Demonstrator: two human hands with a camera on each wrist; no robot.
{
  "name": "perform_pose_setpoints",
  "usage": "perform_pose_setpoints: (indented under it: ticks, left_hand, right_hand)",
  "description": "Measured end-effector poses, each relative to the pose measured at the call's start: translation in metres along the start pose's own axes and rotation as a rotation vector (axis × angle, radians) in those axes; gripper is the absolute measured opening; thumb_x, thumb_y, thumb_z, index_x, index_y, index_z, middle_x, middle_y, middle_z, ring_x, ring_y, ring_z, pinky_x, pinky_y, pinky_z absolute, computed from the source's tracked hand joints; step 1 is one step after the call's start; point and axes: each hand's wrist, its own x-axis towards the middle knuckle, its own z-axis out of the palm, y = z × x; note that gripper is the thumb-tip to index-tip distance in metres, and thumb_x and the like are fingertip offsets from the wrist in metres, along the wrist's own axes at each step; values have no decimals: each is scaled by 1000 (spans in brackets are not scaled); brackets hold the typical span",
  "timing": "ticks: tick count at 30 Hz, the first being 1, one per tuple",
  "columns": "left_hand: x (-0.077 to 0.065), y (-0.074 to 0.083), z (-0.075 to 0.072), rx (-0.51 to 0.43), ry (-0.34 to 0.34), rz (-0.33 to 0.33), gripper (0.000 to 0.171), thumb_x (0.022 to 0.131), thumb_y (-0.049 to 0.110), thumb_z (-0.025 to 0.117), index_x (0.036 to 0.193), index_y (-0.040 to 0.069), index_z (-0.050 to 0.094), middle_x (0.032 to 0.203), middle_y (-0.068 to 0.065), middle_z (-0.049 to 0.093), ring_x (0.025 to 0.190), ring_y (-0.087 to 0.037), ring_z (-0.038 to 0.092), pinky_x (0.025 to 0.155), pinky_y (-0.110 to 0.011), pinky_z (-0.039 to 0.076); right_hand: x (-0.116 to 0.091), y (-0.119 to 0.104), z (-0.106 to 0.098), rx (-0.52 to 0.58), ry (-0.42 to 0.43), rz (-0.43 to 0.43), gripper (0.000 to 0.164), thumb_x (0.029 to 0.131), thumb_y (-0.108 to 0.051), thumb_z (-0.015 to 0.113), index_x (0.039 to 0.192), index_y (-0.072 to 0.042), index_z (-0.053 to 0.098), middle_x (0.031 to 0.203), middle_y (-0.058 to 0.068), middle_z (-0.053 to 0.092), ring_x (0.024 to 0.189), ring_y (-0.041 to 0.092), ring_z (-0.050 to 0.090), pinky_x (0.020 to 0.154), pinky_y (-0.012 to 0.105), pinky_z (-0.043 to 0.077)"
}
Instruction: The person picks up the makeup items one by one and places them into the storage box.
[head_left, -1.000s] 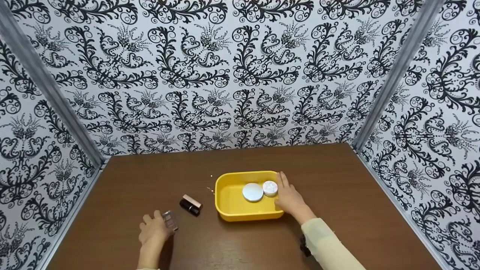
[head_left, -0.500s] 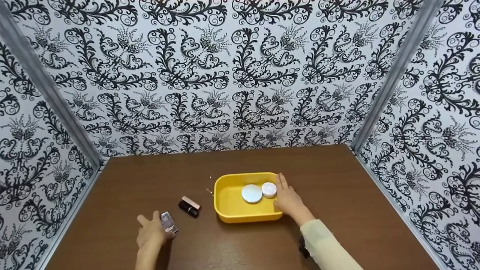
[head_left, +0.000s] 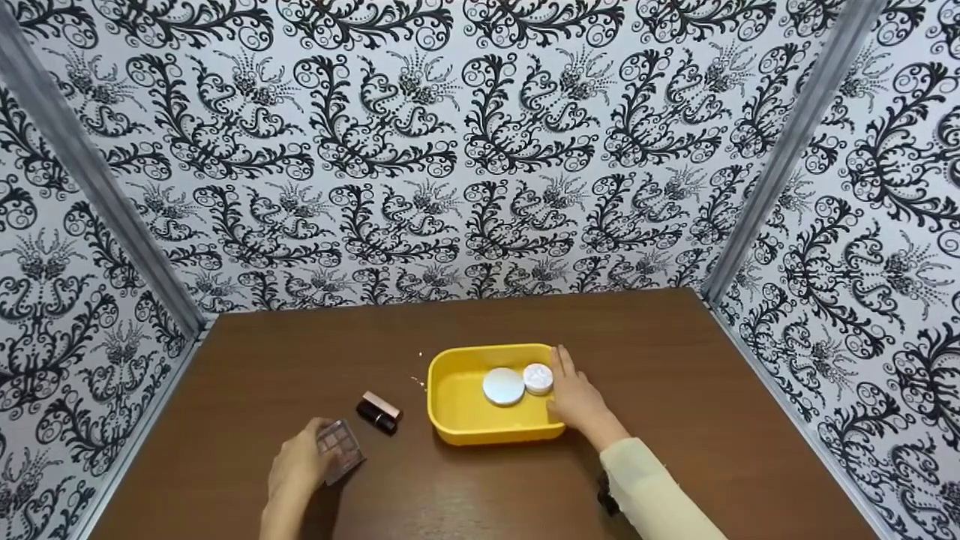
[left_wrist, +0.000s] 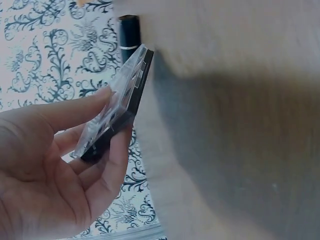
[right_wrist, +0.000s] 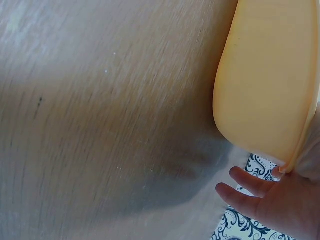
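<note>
My left hand [head_left: 296, 461] pinches a clear-lidded eyeshadow palette [head_left: 340, 450] between thumb and fingers. In the left wrist view the palette [left_wrist: 120, 107] is tilted, its dark base against the fingers and its lid under the thumb. My right hand [head_left: 579, 401] holds the right end of a yellow box [head_left: 457, 405], thumb inside the rim. In the right wrist view two fairly straight fingers [right_wrist: 245, 202] lie outside the box wall [right_wrist: 267, 75]. Inside the box are a flat white round compact [head_left: 504, 386] and a smaller white round container [head_left: 538, 379].
A black lipstick tube [head_left: 376, 417] lies beside a pink one [head_left: 382, 405], between the palette and the box. Small light specks [head_left: 418, 381] dot the brown table [head_left: 480, 487] left of the box. Patterned walls [head_left: 465, 150] enclose the back and sides.
My left hand has closed around the palette, which has turned and tilted in its fingers. My right hand and the box have hardly moved.
</note>
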Motion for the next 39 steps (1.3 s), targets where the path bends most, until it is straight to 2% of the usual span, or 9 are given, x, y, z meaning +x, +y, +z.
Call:
perform_pose_setpoints:
  ticks: [3,7,10,14,19,24,31,39]
  left_hand:
    - [-2,5,-3,-33,39,28,49,90,6,67,136,5,53,108,-31,67,77,-34,68,55,-41,52]
    - [-3,16,-8,-61,79,76,48,92,6,64,138,7,54,118,-34,64,88,-45,68,60,-47,53]
    - [-3,26,-10,-76,94,101,47,93,8,63,140,10,54,128,-32,61,105,-51,64,72,-57,54]
    - [-4,39,-12,-85,127,140,45,94,9,63,139,12,55,133,-27,60,118,-51,58,87,-65,49]
    - [-4,53,-10,-102,171,182,44,94,9,65,137,13,58,127,-24,63,111,-47,63,84,-60,52]
    - [-1,68,-5,-111,173,218,45,93,10,67,137,13,59,126,-21,64,106,-44,66,78,-55,54]
    - [8,92,6,-141,190,277,42,93,4,64,133,15,62,127,-17,66,116,-41,63,92,-58,52]
    - [18,117,22,-166,167,305,39,94,3,62,130,16,63,123,-14,68,112,-37,65,93,-57,52]
  right_hand:
    - [0,0,0,-1,3,0,93,87,-8,65,160,-5,7,168,15,6,136,56,38,103,63,45]
    - [1,0,0,2,2,5,93,87,-8,65,160,-6,7,168,15,6,136,56,39,103,62,45]
    - [1,0,0,3,0,11,92,87,-8,64,160,-6,7,168,14,6,136,55,39,103,61,45]
    - [1,-1,-1,0,-3,11,93,87,-8,64,160,-6,7,168,14,5,136,55,39,104,61,45]
    - [0,-1,-1,-3,-4,11,92,87,-9,65,160,-5,8,168,15,6,136,56,39,102,63,45]
    - [0,-1,0,-27,15,-8,92,88,-11,67,159,-4,10,167,17,9,132,55,44,100,61,48]
    - [0,0,1,-32,10,1,91,90,-13,67,160,-5,8,168,15,8,133,55,43,103,61,46]
    - [0,-1,-1,-21,2,14,91,90,-12,66,160,-6,7,168,14,6,132,53,44,96,60,50]
